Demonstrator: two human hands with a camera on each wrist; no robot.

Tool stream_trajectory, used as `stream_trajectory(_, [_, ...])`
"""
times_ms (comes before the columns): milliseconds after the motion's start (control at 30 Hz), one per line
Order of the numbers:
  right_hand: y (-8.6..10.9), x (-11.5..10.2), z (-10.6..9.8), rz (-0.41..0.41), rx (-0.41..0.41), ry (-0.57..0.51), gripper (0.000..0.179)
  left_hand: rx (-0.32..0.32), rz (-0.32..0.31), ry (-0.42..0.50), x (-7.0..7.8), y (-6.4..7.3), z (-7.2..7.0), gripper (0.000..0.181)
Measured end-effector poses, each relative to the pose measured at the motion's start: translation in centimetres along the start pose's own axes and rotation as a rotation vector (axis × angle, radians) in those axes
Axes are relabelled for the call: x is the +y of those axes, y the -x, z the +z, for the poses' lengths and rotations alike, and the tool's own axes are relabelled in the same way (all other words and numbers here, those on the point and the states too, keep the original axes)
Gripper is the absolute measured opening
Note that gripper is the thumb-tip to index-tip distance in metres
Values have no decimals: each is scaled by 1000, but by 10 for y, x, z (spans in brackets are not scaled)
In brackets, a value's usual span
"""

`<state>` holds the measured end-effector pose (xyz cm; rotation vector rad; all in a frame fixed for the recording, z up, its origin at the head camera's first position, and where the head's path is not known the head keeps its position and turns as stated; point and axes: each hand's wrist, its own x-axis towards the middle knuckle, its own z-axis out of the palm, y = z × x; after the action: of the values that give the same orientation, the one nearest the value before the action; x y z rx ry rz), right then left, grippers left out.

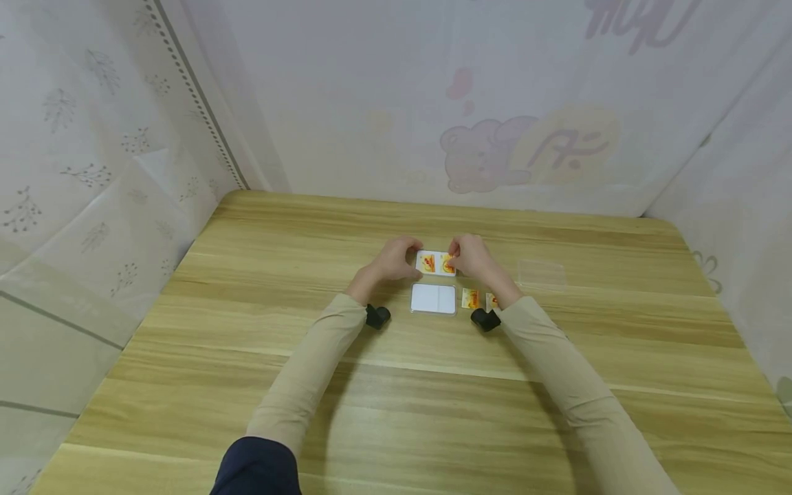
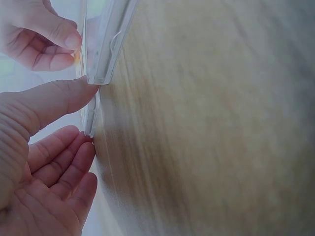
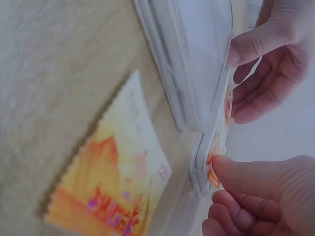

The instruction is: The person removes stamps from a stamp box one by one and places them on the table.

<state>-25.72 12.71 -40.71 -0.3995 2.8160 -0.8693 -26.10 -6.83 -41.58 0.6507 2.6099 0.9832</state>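
Note:
A shallow clear case with a white inside [image 1: 436, 273] lies flat on the table, with an orange-and-yellow stamp [image 1: 427, 262] on its left half. My left hand [image 1: 396, 260] holds this case at its left end, thumb on the near edge and fingers at the far edge. At the right half, my right hand [image 1: 475, 261] pinches a second orange stamp [image 3: 212, 173] between thumb and finger. Closer to me is another white-lined clear case [image 1: 433, 299]. Right of it lie two more stamps, one with perforated edges [image 3: 115, 169] and one [image 1: 491, 301] partly covered by the right wrist.
A transparent plastic lid or sheet [image 1: 541, 275] lies on the wooden table [image 1: 396, 412], to the right of the right hand. Black wrist cameras [image 1: 377, 317] hang beneath both wrists, close to the near case. Patterned curtains [image 1: 346, 103] stand behind and beside the table.

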Motion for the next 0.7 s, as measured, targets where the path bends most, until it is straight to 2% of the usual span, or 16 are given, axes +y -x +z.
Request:
stream_trajectory(433, [1,3,2,-45,73,-9,8,-1,-7,-8,1,0,0,58])
stream_trajectory(700, [2,6,0,-53,76,-92,3,0,-3,-14,2,0,0,57])
